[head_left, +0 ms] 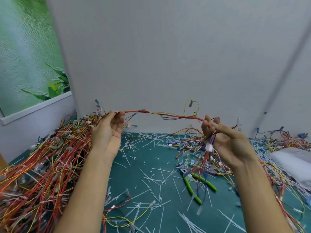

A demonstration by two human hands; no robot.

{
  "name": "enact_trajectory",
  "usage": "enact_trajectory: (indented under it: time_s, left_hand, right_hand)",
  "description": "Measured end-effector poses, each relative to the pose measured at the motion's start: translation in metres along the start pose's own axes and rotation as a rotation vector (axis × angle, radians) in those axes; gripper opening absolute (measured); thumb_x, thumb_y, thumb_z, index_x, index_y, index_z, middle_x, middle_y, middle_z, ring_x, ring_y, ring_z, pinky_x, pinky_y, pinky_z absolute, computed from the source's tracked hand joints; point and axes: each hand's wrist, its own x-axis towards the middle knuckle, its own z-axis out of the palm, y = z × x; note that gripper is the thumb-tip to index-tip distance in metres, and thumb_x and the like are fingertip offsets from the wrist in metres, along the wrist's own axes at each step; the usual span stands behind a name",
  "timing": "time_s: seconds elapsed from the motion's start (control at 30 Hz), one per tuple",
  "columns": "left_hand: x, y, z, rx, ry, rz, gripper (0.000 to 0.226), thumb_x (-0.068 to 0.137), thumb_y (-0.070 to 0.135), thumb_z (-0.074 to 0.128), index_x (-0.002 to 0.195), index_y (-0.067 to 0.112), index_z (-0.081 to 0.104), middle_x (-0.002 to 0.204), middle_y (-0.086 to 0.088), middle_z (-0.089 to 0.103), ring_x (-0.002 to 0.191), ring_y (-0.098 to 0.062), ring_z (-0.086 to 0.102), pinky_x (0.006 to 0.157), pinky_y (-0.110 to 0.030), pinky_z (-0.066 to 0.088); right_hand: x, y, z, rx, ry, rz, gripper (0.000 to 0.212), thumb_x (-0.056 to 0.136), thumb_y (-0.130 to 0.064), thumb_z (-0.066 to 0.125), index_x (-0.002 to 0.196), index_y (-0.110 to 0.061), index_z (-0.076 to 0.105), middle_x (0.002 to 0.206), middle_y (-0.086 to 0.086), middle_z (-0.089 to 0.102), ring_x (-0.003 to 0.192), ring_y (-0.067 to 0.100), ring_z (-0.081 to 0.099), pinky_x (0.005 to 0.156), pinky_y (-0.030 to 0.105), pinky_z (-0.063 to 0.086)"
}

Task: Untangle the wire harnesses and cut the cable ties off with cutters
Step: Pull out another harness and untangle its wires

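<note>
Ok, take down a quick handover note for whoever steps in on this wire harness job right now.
Left hand: pinches one end of a red and yellow harness.
Right hand: grips the other end; loose leads and a white connector hang below it.
The harness is stretched in the air between the hands.
Cutters: lying on the green mat below the right hand, partly under wires, in neither hand.
Done: many cut ties litter the mat.
Left: a white tie seems to be on the held harness; a big tangled pile waits on the left.
</note>
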Motion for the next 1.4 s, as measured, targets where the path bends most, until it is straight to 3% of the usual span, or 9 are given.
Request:
enact_trajectory:
  time_s: [0.07, 0.1, 0.2, 0.3, 0.47, 0.67, 0.9, 1.1, 1.4]
  left_hand:
    - [-0.003, -0.007, 0.003, -0.02, -0.031, -0.04, 0.004, 0.1, 0.012, 0.06, 0.097, 0.01, 0.063, 0.085, -0.012, 0.077, 0.08, -0.016, 0.076, 0.064, -0.022, 0.06]
    - [-0.005, -0.01, 0.005, -0.033, -0.059, -0.064, 0.005, 0.101, 0.015, 0.059, 0.099, 0.012, 0.063, 0.09, -0.014, 0.077, 0.084, -0.018, 0.076, 0.066, -0.022, 0.06]
    - [-0.01, -0.017, 0.009, -0.075, -0.169, -0.147, 0.017, 0.104, 0.027, 0.054, 0.105, 0.013, 0.063, 0.11, -0.02, 0.074, 0.104, -0.025, 0.074, 0.078, -0.027, 0.062]
    - [-0.013, -0.021, 0.009, -0.082, -0.239, -0.199, 0.031, 0.107, 0.033, 0.044, 0.116, 0.009, 0.062, 0.121, -0.025, 0.07, 0.115, -0.032, 0.069, 0.088, -0.033, 0.06]
    - [-0.013, -0.021, 0.009, -0.024, -0.313, -0.257, 0.039, 0.109, 0.034, 0.035, 0.126, 0.008, 0.058, 0.128, -0.025, 0.066, 0.12, -0.034, 0.066, 0.092, -0.036, 0.059]
    - [-0.014, -0.014, 0.012, 0.106, -0.358, -0.225, 0.037, 0.109, 0.035, 0.035, 0.13, 0.013, 0.057, 0.128, -0.018, 0.068, 0.121, -0.029, 0.066, 0.094, -0.035, 0.053]
    - [-0.021, -0.01, 0.018, 0.162, -0.371, -0.173, 0.016, 0.103, 0.025, 0.053, 0.114, 0.018, 0.062, 0.124, -0.015, 0.071, 0.119, -0.028, 0.067, 0.087, -0.031, 0.057]
    - [-0.026, -0.014, 0.024, 0.125, -0.361, -0.079, 0.02, 0.084, 0.018, 0.069, 0.101, 0.01, 0.062, 0.096, -0.009, 0.073, 0.101, -0.023, 0.073, 0.083, -0.027, 0.059]
    - [-0.027, -0.013, 0.023, 0.127, -0.401, 0.119, 0.014, 0.094, 0.003, 0.061, 0.103, 0.013, 0.057, 0.097, -0.012, 0.072, 0.095, -0.026, 0.074, 0.079, -0.029, 0.06]
  right_hand:
    - [0.006, 0.004, 0.002, 0.262, 0.074, 0.063, 0.026, 0.081, 0.008, 0.057, 0.106, 0.002, 0.054, 0.102, 0.018, 0.062, 0.083, 0.021, 0.069, 0.079, 0.015, 0.055]
    - [0.009, 0.006, 0.002, 0.341, 0.108, 0.063, 0.029, 0.076, 0.012, 0.06, 0.105, 0.008, 0.056, 0.099, 0.019, 0.06, 0.081, 0.019, 0.066, 0.079, 0.017, 0.054]
    - [0.01, 0.007, 0.001, 0.46, 0.184, -0.007, 0.041, 0.043, 0.026, 0.073, 0.081, 0.017, 0.061, 0.089, 0.021, 0.059, 0.085, 0.02, 0.058, 0.076, 0.023, 0.056]
    - [0.006, 0.003, 0.001, 0.442, 0.234, -0.055, 0.038, 0.05, 0.02, 0.067, 0.087, 0.016, 0.06, 0.092, 0.019, 0.059, 0.084, 0.019, 0.059, 0.06, 0.023, 0.058]
    - [0.004, 0.0, 0.001, 0.498, 0.278, -0.072, 0.015, 0.089, 0.012, 0.049, 0.103, 0.013, 0.056, 0.097, 0.019, 0.057, 0.088, 0.018, 0.057, 0.058, 0.023, 0.058]
    - [0.005, 0.0, 0.0, 0.473, 0.247, -0.117, 0.016, 0.101, 0.007, 0.041, 0.112, 0.007, 0.053, 0.098, 0.015, 0.055, 0.084, 0.017, 0.056, 0.06, 0.023, 0.056]
    - [0.006, 0.002, -0.002, 0.512, 0.128, -0.152, 0.048, 0.081, 0.014, 0.048, 0.126, -0.001, 0.039, 0.099, 0.016, 0.055, 0.087, 0.017, 0.057, 0.066, 0.022, 0.051]
    - [0.007, 0.007, 0.0, 0.367, 0.159, -0.147, 0.028, 0.08, 0.011, 0.055, 0.1, -0.007, 0.048, 0.102, 0.004, 0.051, 0.084, 0.017, 0.062, 0.075, 0.019, 0.041]
    - [0.003, 0.008, 0.004, 0.114, 0.094, -0.159, 0.023, 0.08, 0.005, 0.058, 0.097, -0.011, 0.056, 0.085, -0.001, 0.061, 0.082, 0.012, 0.063, 0.067, 0.021, 0.038]
